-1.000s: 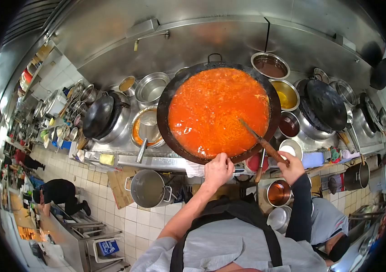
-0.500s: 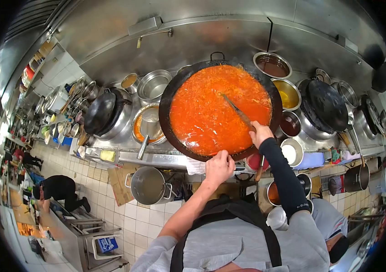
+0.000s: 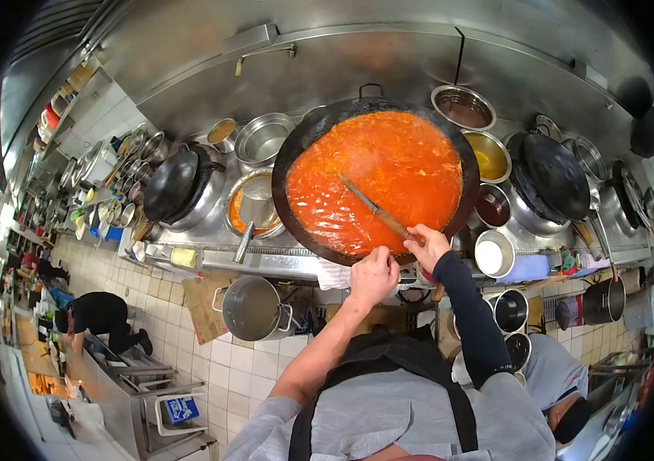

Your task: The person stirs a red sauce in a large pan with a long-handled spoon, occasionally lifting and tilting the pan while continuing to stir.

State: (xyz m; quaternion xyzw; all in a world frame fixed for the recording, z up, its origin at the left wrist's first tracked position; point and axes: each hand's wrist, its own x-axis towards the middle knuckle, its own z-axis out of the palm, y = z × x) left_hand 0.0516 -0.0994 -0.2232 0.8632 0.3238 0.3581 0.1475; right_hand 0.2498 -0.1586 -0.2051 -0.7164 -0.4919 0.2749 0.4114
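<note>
R fingers (image 3: 422, 237) tight on wood handle (image 3: 394, 223), L fingers (image 3: 377, 259) curled at round blk wok (image 3: 314, 134), grip unclear

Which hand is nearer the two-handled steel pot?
Left. The left hand is at the near rim of the wok, right of the steel pot; the right hand, holding the stirring tool, is farther right.

A two-handled steel pot (image 3: 252, 287) stands beside brown cardboard (image 3: 204, 309).

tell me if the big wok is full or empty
Mostly full: orange-red liquid spreads across the wok, leaving only a dark border.
</note>
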